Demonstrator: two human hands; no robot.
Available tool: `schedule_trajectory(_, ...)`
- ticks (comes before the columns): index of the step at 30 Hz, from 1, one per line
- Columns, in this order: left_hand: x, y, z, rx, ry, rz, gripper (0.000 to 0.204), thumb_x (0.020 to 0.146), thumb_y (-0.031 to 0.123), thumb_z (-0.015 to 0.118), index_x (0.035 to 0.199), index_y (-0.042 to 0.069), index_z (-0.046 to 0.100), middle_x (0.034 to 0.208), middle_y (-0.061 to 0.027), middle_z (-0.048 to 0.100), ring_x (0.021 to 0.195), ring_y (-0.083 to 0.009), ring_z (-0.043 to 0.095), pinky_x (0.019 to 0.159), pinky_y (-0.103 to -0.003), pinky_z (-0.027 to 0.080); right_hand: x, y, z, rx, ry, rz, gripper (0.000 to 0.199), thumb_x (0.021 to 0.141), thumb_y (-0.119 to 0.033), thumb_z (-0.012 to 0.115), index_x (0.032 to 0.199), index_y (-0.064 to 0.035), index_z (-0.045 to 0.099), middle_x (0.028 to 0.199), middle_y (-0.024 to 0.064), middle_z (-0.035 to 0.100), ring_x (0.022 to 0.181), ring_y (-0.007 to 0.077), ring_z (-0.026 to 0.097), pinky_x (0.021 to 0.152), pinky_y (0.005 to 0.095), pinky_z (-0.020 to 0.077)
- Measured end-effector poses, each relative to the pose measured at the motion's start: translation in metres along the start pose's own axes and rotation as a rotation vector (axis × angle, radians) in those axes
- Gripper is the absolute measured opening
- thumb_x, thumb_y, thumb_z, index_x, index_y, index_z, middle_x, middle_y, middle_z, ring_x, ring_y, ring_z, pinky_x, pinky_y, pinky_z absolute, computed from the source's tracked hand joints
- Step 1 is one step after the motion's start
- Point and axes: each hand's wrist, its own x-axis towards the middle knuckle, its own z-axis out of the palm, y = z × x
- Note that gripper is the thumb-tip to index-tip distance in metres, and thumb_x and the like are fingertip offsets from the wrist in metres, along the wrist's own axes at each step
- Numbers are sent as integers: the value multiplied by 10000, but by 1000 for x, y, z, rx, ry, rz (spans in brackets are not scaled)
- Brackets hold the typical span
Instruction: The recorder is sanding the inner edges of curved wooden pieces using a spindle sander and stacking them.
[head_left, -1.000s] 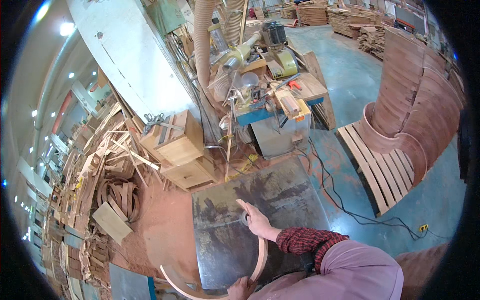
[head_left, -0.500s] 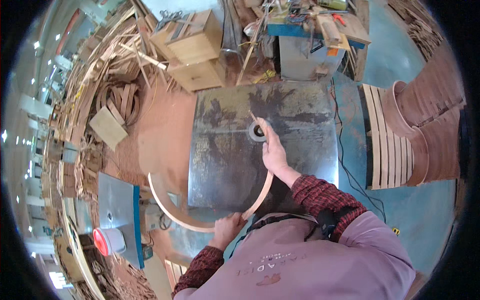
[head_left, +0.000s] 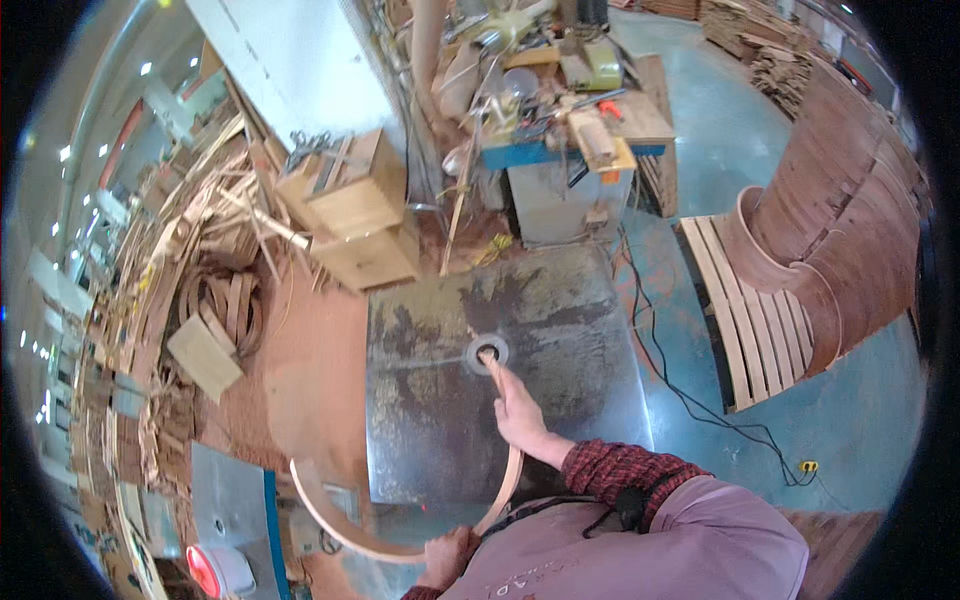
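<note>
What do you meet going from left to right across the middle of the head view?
Wood offcuts → coiled strips → metal table → table's round hole → black cable → slatted pallet → curved plywood stack.

The worn, stained grey metal tabletop [head_left: 560,330] carries a curved bent-wood strip [head_left: 400,535] along its near edge, around a round central hole [head_left: 487,352].

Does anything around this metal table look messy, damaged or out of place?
Yes. The metal table is blotched with dark stains. Left of it, wood strips lie in a tangled heap on the reddish, dusty floor. A black cable snakes loose across the floor on the right.
</note>
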Motion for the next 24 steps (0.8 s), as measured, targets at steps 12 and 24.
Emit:
schedule_trajectory(12,50,20,-157,-65,345,-190,299,841,271,846,831,46,650,702,-174,692,550,-304,669,529,-448,498,-15,-68,-28,504,-116,14,617,1035,-296,588,1532,34,430,1520,275,517,1397,380,535,1177,414,399)
schedule_trajectory(24,127,148,-337,-1683,907,289,501,1099,323,558,1474,-2,484,1432,-114,596,1278,-237,599,1108,-428,481,-28,-85,-78,-11,220,-657,1045,787,-410,861,1570,22,320,1630,325,293,1498,503,336,1233,539,312)
